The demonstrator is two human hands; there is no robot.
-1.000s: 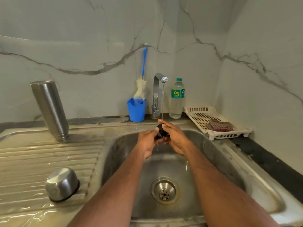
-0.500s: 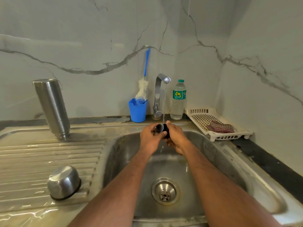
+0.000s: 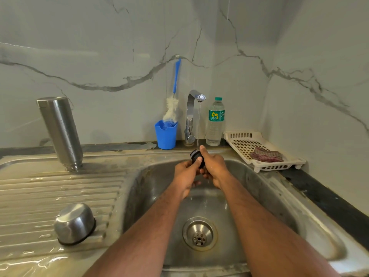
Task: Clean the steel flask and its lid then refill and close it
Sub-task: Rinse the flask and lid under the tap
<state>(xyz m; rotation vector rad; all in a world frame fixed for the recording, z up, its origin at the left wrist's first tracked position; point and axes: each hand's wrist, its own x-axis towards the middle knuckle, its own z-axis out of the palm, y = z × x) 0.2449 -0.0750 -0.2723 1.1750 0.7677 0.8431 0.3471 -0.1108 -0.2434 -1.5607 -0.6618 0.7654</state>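
The steel flask (image 3: 61, 132) stands upside down on the drainboard at the back left, mouth down. Its steel cup cap (image 3: 74, 223) lies upside down at the front of the drainboard. Over the sink, both hands hold the small black inner lid (image 3: 196, 155) under a thin stream from the tap (image 3: 194, 114). My left hand (image 3: 186, 174) pinches the lid from the left with thumb on top. My right hand (image 3: 213, 165) grips it from the right, covering most of it.
A blue cup (image 3: 166, 134) with a bottle brush (image 3: 172, 104) stands left of the tap. A plastic water bottle (image 3: 215, 122) is to its right. A white basket (image 3: 239, 138) holding a cloth (image 3: 266, 154) sits on the right counter. The sink drain (image 3: 199, 233) lies below my arms.
The lid has turned between my hands under the running water, and its ribbed end now points up and left. The view shifted slightly; flask and cap stayed put.
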